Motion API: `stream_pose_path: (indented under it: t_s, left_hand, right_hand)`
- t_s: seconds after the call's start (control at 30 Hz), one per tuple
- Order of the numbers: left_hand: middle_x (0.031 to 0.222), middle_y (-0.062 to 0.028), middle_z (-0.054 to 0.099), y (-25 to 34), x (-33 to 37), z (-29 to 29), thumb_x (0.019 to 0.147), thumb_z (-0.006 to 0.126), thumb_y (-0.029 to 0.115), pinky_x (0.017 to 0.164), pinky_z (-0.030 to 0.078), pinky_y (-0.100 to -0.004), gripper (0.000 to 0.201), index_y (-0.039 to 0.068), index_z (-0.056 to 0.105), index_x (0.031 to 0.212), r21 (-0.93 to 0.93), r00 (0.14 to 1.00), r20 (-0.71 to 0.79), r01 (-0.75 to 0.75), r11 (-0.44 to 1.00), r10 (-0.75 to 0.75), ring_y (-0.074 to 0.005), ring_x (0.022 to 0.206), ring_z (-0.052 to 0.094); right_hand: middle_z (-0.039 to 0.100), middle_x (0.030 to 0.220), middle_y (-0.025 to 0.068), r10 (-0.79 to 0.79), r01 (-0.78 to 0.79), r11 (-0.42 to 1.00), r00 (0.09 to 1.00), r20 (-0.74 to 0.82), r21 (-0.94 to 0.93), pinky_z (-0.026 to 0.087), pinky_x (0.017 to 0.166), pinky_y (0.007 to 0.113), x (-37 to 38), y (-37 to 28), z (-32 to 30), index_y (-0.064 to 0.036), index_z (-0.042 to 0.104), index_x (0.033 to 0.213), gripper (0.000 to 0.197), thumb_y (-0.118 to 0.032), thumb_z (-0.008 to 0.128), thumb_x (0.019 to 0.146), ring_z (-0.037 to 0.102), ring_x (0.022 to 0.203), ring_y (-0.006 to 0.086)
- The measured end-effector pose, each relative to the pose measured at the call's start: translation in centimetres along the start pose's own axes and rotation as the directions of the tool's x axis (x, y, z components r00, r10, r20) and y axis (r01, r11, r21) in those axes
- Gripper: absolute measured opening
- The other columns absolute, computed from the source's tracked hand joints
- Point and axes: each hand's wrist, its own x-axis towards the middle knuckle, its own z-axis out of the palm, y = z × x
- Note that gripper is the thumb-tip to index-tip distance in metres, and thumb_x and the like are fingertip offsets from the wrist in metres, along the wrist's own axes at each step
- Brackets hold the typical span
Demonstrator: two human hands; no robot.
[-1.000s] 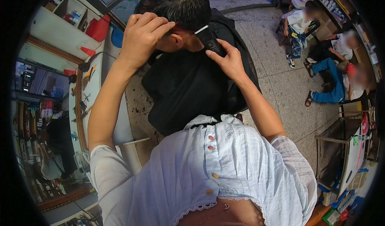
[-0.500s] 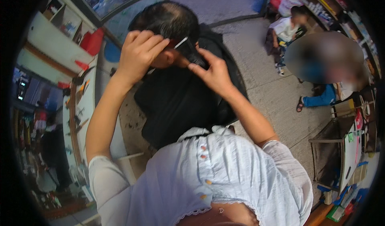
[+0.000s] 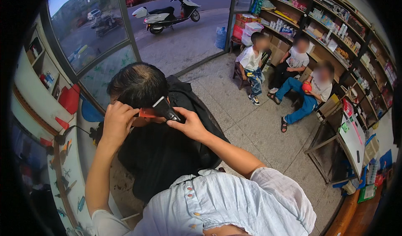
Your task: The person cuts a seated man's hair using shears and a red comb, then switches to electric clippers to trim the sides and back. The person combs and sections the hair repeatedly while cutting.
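A seated person's head [image 3: 136, 82], with short dark hair thin at the crown, is in front of me, and a black cape [image 3: 155, 165] covers the body below it. My left hand [image 3: 115, 124] is closed on one end of a red comb [image 3: 146, 113], held level against the hair at the lower side of the head. My right hand [image 3: 191, 125] grips a black hair clipper [image 3: 167, 111]. The clipper's pale blade end is tilted up over the comb's right end, close to the hair. Whether the blade touches the comb cannot be made out.
A counter [image 3: 67, 152] with scissors, clips and other tools runs along the left. Three people sit at the right before stocked shelves [image 3: 322, 22]; a small table [image 3: 354, 146] stands nearer. A scooter [image 3: 167, 12] is parked outside the glass door [image 3: 94, 26].
The view has tilted up, showing more street and shelves. My left hand now shows the comb level at the hair, and the clipper has come over its end.
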Motion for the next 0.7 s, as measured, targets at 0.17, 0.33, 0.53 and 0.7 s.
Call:
stream_pose_path:
  t_s: [0.17,0.33,0.53,0.7]
  left_hand:
    - [0.087,-0.0067,0.061,-0.3,-1.3,0.0,0.074,0.070,0.006,0.077,0.041,-0.0379,0.024,0.006,0.070,0.098,-0.051,0.992,0.071,0.105,0.993,-0.102,-0.0275,0.087,0.054]
    - [0.087,-0.0053,0.062,-0.3,-1.5,0.4,0.076,0.070,0.011,0.079,0.041,-0.0372,0.023,0.007,0.070,0.099,-0.037,0.988,0.093,0.124,0.992,-0.120,-0.0259,0.088,0.054]
    - [0.085,-0.0039,0.060,0.5,-1.5,0.4,0.076,0.070,0.011,0.079,0.040,-0.0367,0.026,0.011,0.070,0.102,-0.005,0.970,0.161,0.184,0.983,-0.181,-0.0240,0.087,0.053]
    - [0.084,-0.0044,0.058,1.2,-0.9,0.0,0.077,0.069,0.012,0.077,0.039,-0.0373,0.026,0.011,0.070,0.103,0.022,0.970,0.158,0.185,0.982,-0.186,-0.0245,0.087,0.053]
  right_hand:
    - [0.064,0.083,0.0030,0.247,-0.239,0.941,0.969,-0.003,0.239,0.048,0.067,0.025,-1.4,0.3,-0.9,0.0038,0.058,0.117,0.042,-0.018,0.073,0.084,0.060,0.073,0.0088]
    - [0.064,0.088,0.0040,0.414,-0.422,0.841,0.905,0.097,0.339,0.051,0.064,0.026,-2.5,-0.3,-2.1,-0.0021,0.061,0.106,0.025,-0.015,0.069,0.086,0.062,0.076,0.0123]
    - [0.066,0.091,0.0055,0.453,-0.467,0.829,0.883,0.121,0.308,0.051,0.066,0.028,-2.5,-1.0,-4.0,-0.0028,0.060,0.108,0.026,-0.018,0.068,0.088,0.062,0.078,0.0135]
    - [0.067,0.092,0.0065,0.466,-0.479,0.781,0.874,0.137,0.400,0.052,0.065,0.028,-2.6,0.1,-5.6,-0.0034,0.059,0.109,0.027,-0.016,0.068,0.087,0.064,0.077,0.0141]
